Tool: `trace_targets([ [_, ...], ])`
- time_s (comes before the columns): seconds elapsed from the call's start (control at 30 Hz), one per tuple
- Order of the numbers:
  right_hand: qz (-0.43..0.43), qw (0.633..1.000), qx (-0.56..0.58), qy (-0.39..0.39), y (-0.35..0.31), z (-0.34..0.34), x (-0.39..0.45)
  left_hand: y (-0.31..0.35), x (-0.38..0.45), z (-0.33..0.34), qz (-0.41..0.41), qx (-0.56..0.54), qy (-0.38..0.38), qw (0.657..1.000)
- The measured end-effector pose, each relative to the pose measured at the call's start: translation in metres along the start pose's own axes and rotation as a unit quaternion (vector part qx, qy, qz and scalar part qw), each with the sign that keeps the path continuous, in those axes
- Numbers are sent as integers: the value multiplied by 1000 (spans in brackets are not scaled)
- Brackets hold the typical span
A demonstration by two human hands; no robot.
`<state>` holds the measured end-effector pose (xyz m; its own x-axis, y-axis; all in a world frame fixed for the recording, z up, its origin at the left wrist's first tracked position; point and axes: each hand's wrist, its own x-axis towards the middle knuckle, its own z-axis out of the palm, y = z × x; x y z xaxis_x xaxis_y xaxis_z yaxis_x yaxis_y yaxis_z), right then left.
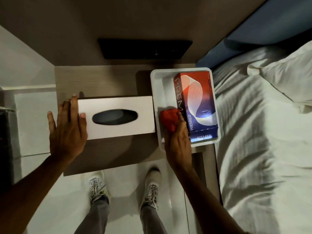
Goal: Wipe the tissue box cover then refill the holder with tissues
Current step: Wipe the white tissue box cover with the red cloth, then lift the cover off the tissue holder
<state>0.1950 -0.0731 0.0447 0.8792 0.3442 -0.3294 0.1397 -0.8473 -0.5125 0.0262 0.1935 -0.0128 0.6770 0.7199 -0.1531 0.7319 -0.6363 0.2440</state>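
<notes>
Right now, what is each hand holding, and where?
Right hand grips the bunched red cloth from its near side; left hand only rests on the cover's left end.

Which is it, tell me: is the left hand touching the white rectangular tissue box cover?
Touching. The head view shows the left hand lying on the white tissue box cover's left end, fingers overlapping its top with no gap.
</notes>
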Motion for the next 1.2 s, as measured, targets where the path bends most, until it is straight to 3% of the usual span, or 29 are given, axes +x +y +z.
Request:
trace_targets([
  [0.1,-12,995,-80,-56,12,16,5,0,2,-3,6,22,7,1000],
  [0.3,-64,967,-243,-47,30,6,-21,10,-8,-8,3,-16,-17,1000],
  [0.5,-102,987,-117,27,-24,-3,-6,25,-9,-24,-93,-64,-19,993],
  [0.7,-38,998,-59,-1,-79,26,3,43,11,-39,-268,-172,-88,944],
  [0.9,26,997,-71,-29,-103,59,0,35,19,-48,-320,-144,-62,934],
  [1.2,154,988,14,-13,-114,76,34,25,32,-46,-331,-183,-120,918],
])
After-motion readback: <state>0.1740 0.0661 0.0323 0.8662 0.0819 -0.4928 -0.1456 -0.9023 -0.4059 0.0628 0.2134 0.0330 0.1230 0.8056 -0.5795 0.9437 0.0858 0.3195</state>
